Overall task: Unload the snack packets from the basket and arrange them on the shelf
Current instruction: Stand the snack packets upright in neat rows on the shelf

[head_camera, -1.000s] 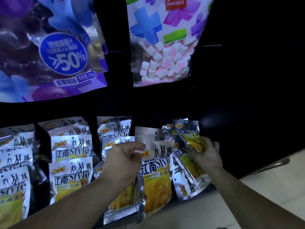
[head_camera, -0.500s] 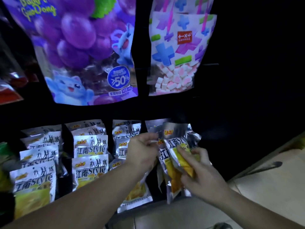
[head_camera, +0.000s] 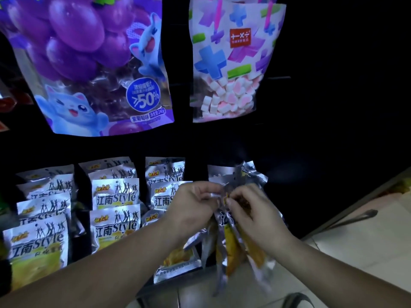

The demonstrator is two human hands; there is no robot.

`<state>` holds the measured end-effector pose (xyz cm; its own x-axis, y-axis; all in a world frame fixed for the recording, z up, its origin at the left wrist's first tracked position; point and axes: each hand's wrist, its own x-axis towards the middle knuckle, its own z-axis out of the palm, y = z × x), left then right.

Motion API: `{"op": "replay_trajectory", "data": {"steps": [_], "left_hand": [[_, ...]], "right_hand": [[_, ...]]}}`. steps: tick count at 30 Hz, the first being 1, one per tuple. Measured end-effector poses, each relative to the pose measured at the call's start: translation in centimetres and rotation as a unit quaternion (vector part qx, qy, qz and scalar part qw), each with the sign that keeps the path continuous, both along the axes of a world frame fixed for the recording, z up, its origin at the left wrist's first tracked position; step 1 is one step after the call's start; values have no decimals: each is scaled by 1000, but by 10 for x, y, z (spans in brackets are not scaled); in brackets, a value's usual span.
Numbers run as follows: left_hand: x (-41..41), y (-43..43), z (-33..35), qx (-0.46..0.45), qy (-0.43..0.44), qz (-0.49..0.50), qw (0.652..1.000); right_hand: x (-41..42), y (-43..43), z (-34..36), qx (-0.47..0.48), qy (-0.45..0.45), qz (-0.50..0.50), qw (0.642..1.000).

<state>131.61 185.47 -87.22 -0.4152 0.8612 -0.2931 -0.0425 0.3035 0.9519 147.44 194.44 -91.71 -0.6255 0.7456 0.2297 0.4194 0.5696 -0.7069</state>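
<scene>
Left hand [head_camera: 191,205] and right hand [head_camera: 251,210] pinch snack packets [head_camera: 231,247] hanging lengthwise downward.

Packet rows [head_camera: 115,203] are standing left of the bunch of packets [head_camera: 231,247]; above, the grape bag [head_camera: 89,63] is hanging left of the marshmallow bag [head_camera: 233,67].

Dim dark shelf, glare on silver packets [head_camera: 115,227], motion blur below, wide-angle edge distortion
</scene>
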Motion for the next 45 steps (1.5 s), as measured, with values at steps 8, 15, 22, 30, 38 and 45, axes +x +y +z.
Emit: {"op": "replay_trajectory", "data": {"steps": [8, 15, 22, 30, 38, 45], "left_hand": [[-4, -3, 4, 16, 3, -73, 997], [0, -4, 9, -8, 26, -88, 996], [0, 0, 10, -6, 14, -112, 994], [-9, 4, 10, 37, 37, -38, 998], [-20, -7, 20, 60, -28, -27, 997], [-22, -13, 24, 98, -37, 19, 994]], "right_hand": [[10, 18, 10, -1, -9, -28, 1000], [15, 28, 27, -23, -118, -41, 992], [18, 23, 26, -35, -136, -84, 987], [27, 21, 31, -250, 101, -180, 946], [26, 12, 56, -375, 199, -136, 895], [24, 2, 65, -323, 221, -108, 914]]}}
